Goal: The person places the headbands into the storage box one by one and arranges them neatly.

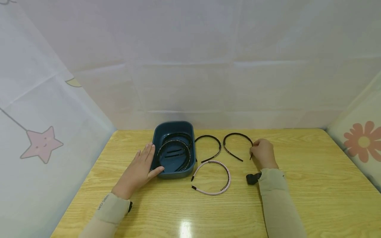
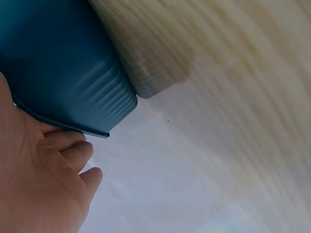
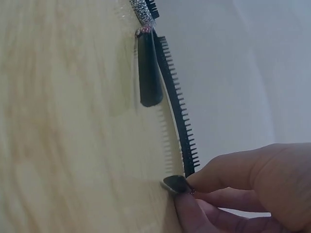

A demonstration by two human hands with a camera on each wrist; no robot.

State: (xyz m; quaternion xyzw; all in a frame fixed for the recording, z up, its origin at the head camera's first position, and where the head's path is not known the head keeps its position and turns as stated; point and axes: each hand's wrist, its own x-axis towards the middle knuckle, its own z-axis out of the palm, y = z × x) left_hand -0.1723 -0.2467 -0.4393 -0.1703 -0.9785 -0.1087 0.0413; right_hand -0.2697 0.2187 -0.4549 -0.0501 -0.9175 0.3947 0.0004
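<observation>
My right hand pinches one end of a black toothed headband at the table's back. In the right wrist view, thumb and fingers hold its dark tip, and the comb teeth run along the band. With its fingers extended, my left hand rests on the left rim of a dark blue plastic basket. Several black headbands lie inside the basket. The left wrist view shows the basket's ribbed outer wall beside the fingers.
Between basket and held headband lies another black headband. A pink headband with dark tips is nearer the front. Everything stands on a wood-grain table, with a pale cloth backdrop behind and at the sides.
</observation>
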